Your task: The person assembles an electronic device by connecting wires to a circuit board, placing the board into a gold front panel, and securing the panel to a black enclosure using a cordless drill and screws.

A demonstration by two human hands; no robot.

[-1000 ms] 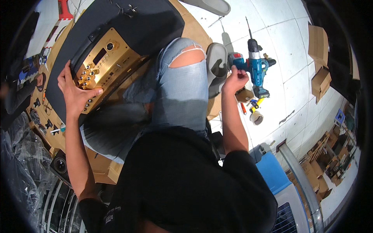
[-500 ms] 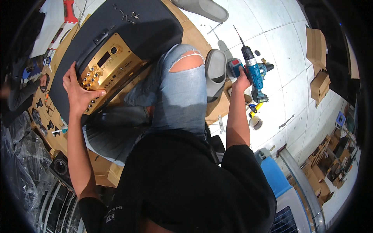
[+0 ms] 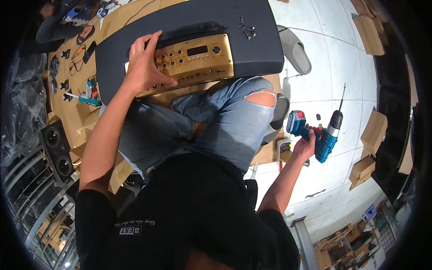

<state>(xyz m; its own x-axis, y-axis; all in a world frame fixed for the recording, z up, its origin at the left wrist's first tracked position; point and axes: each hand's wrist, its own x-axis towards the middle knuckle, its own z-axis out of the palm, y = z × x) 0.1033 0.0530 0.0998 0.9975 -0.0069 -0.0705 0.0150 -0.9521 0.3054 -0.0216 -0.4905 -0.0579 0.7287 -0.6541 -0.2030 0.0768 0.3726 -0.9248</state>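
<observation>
My left hand (image 3: 146,67) grips the left end of a gold control panel (image 3: 193,65), thumb on its near edge and fingers over its far edge. The panel has knobs and a small dark display, and it sits against a large black cabinet (image 3: 256,54) with a strap handle (image 3: 193,29). Several loose screws (image 3: 246,30) lie on the cabinet, to the right of the handle. Away from the cabinet, over the floor at right, my right hand (image 3: 307,145) is wrapped round the grip of a teal cordless drill (image 3: 325,146). Its long bit points away from me.
A grey slipper (image 3: 297,53) lies on the tiled floor beside the cabinet, and open cardboard boxes (image 3: 374,132) stand farther right. A glue gun (image 3: 91,96) rests on cardboard at left, near a black speaker (image 3: 56,148). Another person's hand (image 3: 85,33) is at upper left.
My right hand has lifted the drill off the floor area and turned it. The view has swung, so the cabinet and panel appear farther right. My left hand stays on the panel.
</observation>
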